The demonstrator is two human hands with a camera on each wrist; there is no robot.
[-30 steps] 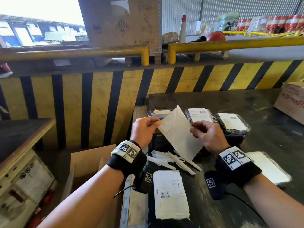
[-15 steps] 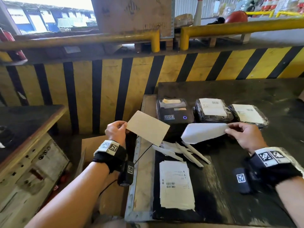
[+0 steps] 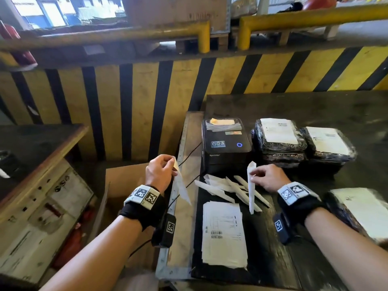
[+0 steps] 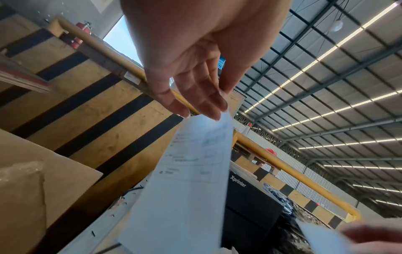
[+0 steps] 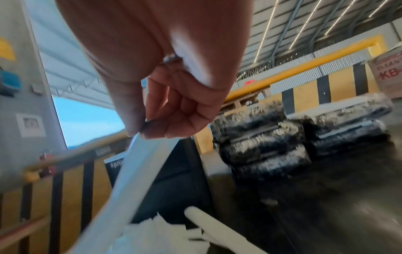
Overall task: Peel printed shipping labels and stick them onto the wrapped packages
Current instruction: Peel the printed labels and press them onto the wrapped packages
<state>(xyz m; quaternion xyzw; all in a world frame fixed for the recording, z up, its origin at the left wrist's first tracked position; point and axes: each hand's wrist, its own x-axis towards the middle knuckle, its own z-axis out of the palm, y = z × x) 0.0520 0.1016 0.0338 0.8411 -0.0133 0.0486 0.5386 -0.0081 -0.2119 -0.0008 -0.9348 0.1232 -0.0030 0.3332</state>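
Label (image 4: 191, 171): faintly printed, hanging | hands: left (image 3: 160, 173) pinches label, right (image 3: 269, 177) pinches curled sheet (image 3: 251, 185)

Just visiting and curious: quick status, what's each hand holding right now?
Left hand pinches one printed sheet by its top edge. Right hand pinches another sheet, hanging edge-on above the scrap strips. Sheets apart; nothing in the way.

printed label (image 4: 187, 180) hanging edge-on off table's left edge, white curled sheet (image 3: 251, 185) upright, labelled wrapped packages (image 3: 279, 136) behind

Print on the sheet (image 4: 191, 171) is too blurred to read; the package (image 3: 363, 211) is cut off at right.
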